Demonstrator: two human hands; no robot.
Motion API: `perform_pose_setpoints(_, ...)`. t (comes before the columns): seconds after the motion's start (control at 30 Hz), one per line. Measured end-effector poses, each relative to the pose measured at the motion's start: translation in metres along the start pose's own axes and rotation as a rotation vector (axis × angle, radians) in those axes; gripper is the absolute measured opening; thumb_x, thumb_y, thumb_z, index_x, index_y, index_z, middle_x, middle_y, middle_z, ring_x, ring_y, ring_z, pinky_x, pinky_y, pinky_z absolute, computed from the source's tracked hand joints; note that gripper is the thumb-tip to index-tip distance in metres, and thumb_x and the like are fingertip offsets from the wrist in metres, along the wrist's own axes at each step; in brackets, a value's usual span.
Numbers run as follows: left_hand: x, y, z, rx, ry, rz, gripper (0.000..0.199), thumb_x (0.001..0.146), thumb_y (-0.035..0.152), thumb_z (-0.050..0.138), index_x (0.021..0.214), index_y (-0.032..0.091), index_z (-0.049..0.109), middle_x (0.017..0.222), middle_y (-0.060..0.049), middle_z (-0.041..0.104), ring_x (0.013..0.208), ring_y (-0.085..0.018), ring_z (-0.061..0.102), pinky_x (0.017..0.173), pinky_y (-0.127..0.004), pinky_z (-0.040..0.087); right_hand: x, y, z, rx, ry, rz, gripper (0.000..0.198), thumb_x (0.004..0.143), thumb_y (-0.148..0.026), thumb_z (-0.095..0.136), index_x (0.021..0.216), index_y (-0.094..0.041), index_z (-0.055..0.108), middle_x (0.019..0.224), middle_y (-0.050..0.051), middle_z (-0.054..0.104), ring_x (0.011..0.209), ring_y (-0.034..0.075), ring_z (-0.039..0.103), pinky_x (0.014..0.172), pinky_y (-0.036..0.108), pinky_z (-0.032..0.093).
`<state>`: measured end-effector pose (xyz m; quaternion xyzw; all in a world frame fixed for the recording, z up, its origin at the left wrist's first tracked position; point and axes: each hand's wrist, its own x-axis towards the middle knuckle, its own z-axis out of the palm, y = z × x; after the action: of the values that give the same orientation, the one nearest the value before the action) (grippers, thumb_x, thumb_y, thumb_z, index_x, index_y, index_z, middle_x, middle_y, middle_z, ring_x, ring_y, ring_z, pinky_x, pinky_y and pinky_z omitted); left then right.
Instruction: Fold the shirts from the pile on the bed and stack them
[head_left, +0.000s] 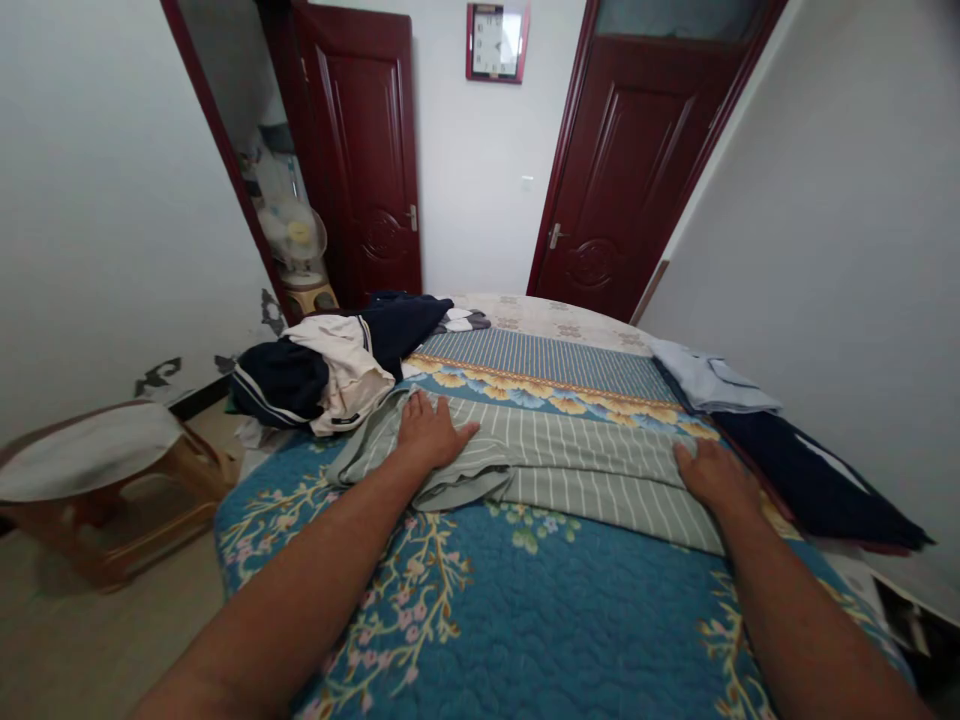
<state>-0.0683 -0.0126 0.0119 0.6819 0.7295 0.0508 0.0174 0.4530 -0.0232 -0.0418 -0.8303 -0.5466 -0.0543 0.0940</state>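
Note:
A grey-green shirt with white stripes (585, 450) lies across the bed, doubled over lengthwise, with a short sleeve turned toward me at its left part. My left hand (431, 432) rests flat on the shirt's left part, fingers stretched and thumb apart. On the right end, near the hem, lies my right hand (716, 475), thumb spread away from the fingers and palm down on the cloth. Neither hand grips anything that I can see. Under the shirt is a blue quilted bed cover with flowers (570, 610).
Rumpled dark blue and cream clothes (345, 365) are heaped at the bed's left edge. Folded clothes, a light blue one (712, 380) and a navy one (817, 480), lie on the right. A plastic stool (150, 530) stands left; dark red doors (615, 160) are behind.

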Motion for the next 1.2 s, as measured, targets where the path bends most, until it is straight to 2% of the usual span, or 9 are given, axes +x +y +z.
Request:
perform_pose_setpoints(0.23, 0.011, -0.011, 0.002, 0.02, 0.133, -0.034, 0.095, 0.1, 0.07, 0.041, 0.16, -0.004, 0.044, 0.168, -0.036, 0.037, 0.16, -0.046, 0.032, 0.126, -0.054, 0.029, -0.011, -0.008, -0.008, -0.037, 0.043, 0.0, 0.068, 0.106, -0.053, 0.029, 0.143, -0.006, 0.061, 0.147, 0.027, 0.061, 0.135, 0.042, 0.058, 0.111, 0.06, 0.046)
perform_pose_setpoints(0.33, 0.01, -0.018, -0.003, 0.037, 0.225, -0.029, 0.086, 0.099, 0.057, 0.053, 0.156, -0.007, 0.046, 0.161, -0.038, 0.045, 0.152, -0.047, 0.042, 0.119, -0.052, 0.037, -0.02, -0.011, -0.017, -0.034, 0.191, -0.011, 0.059, 0.105, -0.043, 0.031, 0.136, -0.005, 0.064, 0.14, 0.028, 0.064, 0.132, 0.041, 0.059, 0.109, 0.059, 0.046)
perform_pose_setpoints(0.43, 0.009, -0.025, -0.011, 0.048, 0.285, -0.008, 0.076, 0.096, 0.045, 0.059, 0.151, -0.007, 0.05, 0.148, -0.039, 0.057, 0.143, -0.048, 0.051, 0.116, -0.055, 0.038, -0.03, -0.026, -0.027, 0.013, 0.401, -0.122, 0.052, 0.104, -0.034, 0.035, 0.138, -0.005, 0.063, 0.147, 0.028, 0.061, 0.139, 0.039, 0.054, 0.114, 0.06, 0.042)
perform_pose_setpoints(0.53, 0.006, -0.024, -0.014, -0.006, 0.382, 0.159, 0.062, 0.097, 0.04, 0.058, 0.144, 0.0, 0.059, 0.144, -0.032, 0.062, 0.146, -0.044, 0.048, 0.125, -0.057, 0.029, -0.047, -0.069, -0.035, 0.131, 0.467, -0.32, 0.051, 0.105, -0.033, 0.04, 0.141, -0.005, 0.062, 0.152, 0.028, 0.057, 0.146, 0.037, 0.049, 0.12, 0.058, 0.039)
perform_pose_setpoints(0.7, -0.006, -0.007, 0.006, -0.147, 0.193, 0.538, 0.065, 0.104, 0.053, 0.05, 0.154, 0.012, 0.057, 0.159, -0.021, 0.057, 0.153, -0.036, 0.046, 0.127, -0.048, 0.033, -0.107, -0.19, -0.037, 0.31, 0.295, -0.643, 0.056, 0.108, -0.037, 0.04, 0.157, -0.01, 0.051, 0.169, 0.022, 0.043, 0.161, 0.034, 0.032, 0.129, 0.059, 0.029)
perform_pose_setpoints(0.8, -0.011, -0.003, 0.019, -0.12, 0.087, 0.602, 0.069, 0.105, 0.061, 0.046, 0.163, 0.022, 0.051, 0.169, -0.018, 0.047, 0.158, -0.04, 0.039, 0.127, -0.057, 0.03, -0.143, -0.245, -0.039, 0.322, 0.034, -0.766, 0.063, 0.111, -0.046, 0.039, 0.166, -0.016, 0.041, 0.176, 0.015, 0.032, 0.165, 0.033, 0.024, 0.132, 0.06, 0.022)
perform_pose_setpoints(0.87, -0.01, -0.004, 0.023, -0.075, 0.06, 0.582, 0.07, 0.106, 0.062, 0.042, 0.166, 0.026, 0.047, 0.173, -0.017, 0.041, 0.16, -0.043, 0.035, 0.126, -0.062, 0.028, -0.156, -0.261, -0.041, 0.317, -0.109, -0.779, 0.067, 0.112, -0.055, 0.036, 0.168, -0.019, 0.039, 0.176, 0.012, 0.032, 0.165, 0.032, 0.025, 0.132, 0.062, 0.018)
perform_pose_setpoints(1.0, -0.005, -0.004, 0.021, 0.008, 0.044, 0.554, 0.073, 0.106, 0.065, 0.038, 0.168, 0.025, 0.044, 0.174, -0.019, 0.037, 0.161, -0.043, 0.032, 0.127, -0.062, 0.027, -0.156, -0.248, -0.045, 0.288, -0.185, -0.714, 0.076, 0.11, -0.066, 0.03, 0.17, -0.019, 0.035, 0.178, 0.011, 0.028, 0.166, 0.031, 0.02, 0.133, 0.062, 0.014)
perform_pose_setpoints(1.2, -0.004, -0.001, 0.017, 0.058, 0.022, 0.529, 0.078, 0.104, 0.067, 0.038, 0.168, 0.023, 0.043, 0.173, -0.022, 0.038, 0.161, -0.042, 0.033, 0.127, -0.061, 0.027, -0.137, -0.19, -0.047, 0.197, -0.18, -0.537, 0.08, 0.109, -0.066, 0.033, 0.17, -0.014, 0.035, 0.178, 0.016, 0.024, 0.167, 0.034, 0.016, 0.134, 0.061, 0.01)
